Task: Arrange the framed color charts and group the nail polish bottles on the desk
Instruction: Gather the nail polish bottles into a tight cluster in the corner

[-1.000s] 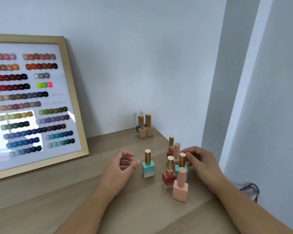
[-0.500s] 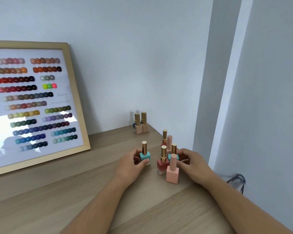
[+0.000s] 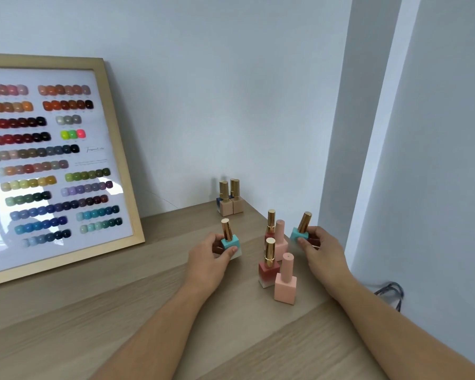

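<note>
My left hand (image 3: 209, 259) grips a teal nail polish bottle with a gold cap (image 3: 229, 239), tilted slightly. My right hand (image 3: 320, 250) holds a second teal bottle (image 3: 299, 233), lifted and tilted to the right. Between my hands stand two red gold-capped bottles (image 3: 268, 271) (image 3: 270, 227) and two all-pink bottles (image 3: 285, 286) (image 3: 280, 238). A wood-framed color chart (image 3: 115, 149) leans against the wall at the left. Beige and blue gold-capped bottles (image 3: 230, 201) stand grouped by the wall.
The wooden desk (image 3: 121, 325) ends at its right edge just beyond my right hand. A grey wall column (image 3: 354, 133) rises there, and a dark cable (image 3: 390, 292) lies below the desk edge.
My right hand has lifted the second teal bottle out of the cluster and to the right. My left hand has closed on the first teal bottle and tilted it.
</note>
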A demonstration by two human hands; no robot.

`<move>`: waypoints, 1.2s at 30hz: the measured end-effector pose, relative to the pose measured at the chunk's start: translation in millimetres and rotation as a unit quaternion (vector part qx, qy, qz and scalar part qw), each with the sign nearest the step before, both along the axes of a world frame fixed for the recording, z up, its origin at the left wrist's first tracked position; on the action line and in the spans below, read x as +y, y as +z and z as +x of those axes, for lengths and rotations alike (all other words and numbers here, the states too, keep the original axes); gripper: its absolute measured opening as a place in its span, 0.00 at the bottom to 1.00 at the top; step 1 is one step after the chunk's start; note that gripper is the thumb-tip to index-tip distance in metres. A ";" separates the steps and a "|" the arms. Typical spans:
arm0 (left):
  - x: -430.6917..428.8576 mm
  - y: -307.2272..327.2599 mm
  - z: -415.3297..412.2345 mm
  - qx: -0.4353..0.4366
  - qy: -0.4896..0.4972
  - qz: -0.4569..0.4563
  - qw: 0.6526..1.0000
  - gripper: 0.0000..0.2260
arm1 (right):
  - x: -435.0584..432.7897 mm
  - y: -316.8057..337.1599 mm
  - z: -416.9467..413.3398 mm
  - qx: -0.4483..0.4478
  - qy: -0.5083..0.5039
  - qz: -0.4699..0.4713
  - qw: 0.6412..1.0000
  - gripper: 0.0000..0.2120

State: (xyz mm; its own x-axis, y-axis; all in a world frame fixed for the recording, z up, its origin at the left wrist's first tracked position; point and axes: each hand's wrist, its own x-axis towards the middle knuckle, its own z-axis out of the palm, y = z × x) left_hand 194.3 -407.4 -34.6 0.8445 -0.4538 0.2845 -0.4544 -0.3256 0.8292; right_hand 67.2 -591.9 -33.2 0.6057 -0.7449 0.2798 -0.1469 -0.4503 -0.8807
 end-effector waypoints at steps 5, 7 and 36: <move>-23.6 2.1 20.1 -0.008 0.018 0.010 1.000 0.12 | -12.9 2.8 43.4 -0.010 -0.008 0.014 1.000 0.11; -32.3 1.6 31.4 -0.010 0.024 0.012 1.000 0.12 | -18.3 3.3 62.2 -0.015 -0.002 0.020 1.000 0.11; -78.8 1.8 90.3 -0.045 0.044 0.013 0.998 0.13 | -35.4 9.9 154.3 0.081 0.200 -0.159 0.963 0.17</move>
State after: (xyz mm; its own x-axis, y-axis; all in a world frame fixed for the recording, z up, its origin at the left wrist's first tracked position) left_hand 284.7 -486.1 -32.8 0.8527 -0.3874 0.3505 -0.4959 -0.3892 0.7763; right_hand 221.4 -627.3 -23.2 0.8816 -0.3348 0.3328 -0.0293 -0.7425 -0.6692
